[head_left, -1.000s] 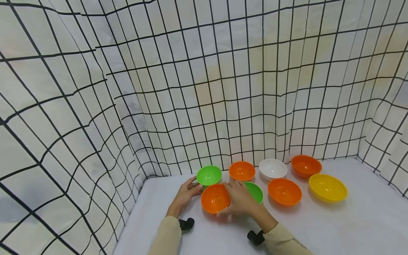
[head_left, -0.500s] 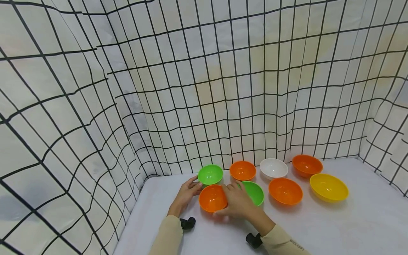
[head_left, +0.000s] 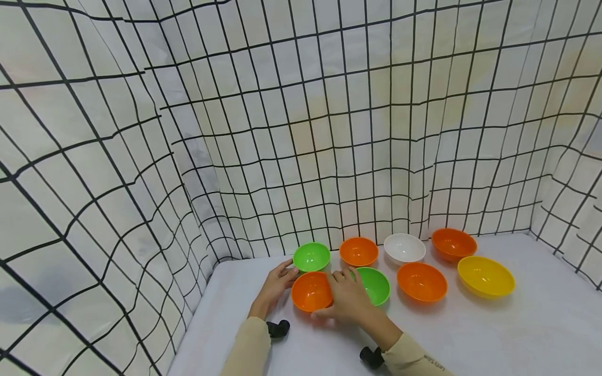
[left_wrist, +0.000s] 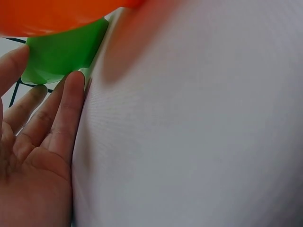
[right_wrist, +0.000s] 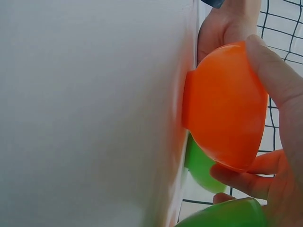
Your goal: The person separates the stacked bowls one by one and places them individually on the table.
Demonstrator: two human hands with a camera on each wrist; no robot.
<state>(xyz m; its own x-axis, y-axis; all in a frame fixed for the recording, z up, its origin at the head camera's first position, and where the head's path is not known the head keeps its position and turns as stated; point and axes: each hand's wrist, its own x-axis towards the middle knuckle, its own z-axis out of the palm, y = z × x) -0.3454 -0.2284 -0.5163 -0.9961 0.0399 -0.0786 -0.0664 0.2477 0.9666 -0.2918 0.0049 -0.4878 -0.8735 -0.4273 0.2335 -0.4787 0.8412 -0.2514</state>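
In the head view, my right hand [head_left: 347,298] holds an orange bowl [head_left: 309,292] near the table's left front. The right wrist view shows the thumb at the rim of this orange bowl [right_wrist: 227,106] and fingers against its other side, its foot at the tabletop. My left hand [head_left: 274,287] is beside a light green bowl [head_left: 311,257] behind the orange one. Seen from the left wrist, its fairly straight fingertips touch or nearly touch that green bowl [left_wrist: 64,54]. A second green bowl [head_left: 374,287] sits right of the orange bowl, partly hidden by my right hand.
On the white tabletop [head_left: 498,339], a back row continues with an orange bowl [head_left: 359,251], a white bowl [head_left: 404,248] and another orange bowl [head_left: 453,244]. Further forward stand an orange bowl [head_left: 421,282] and a yellow bowl [head_left: 486,277]. Grid-lined white sheeting [head_left: 301,130] encloses the table.
My right hand and the orange bowl it holds have shifted slightly left, toward my left hand. The left hand stays by the green bowl, and the other bowls keep their places.
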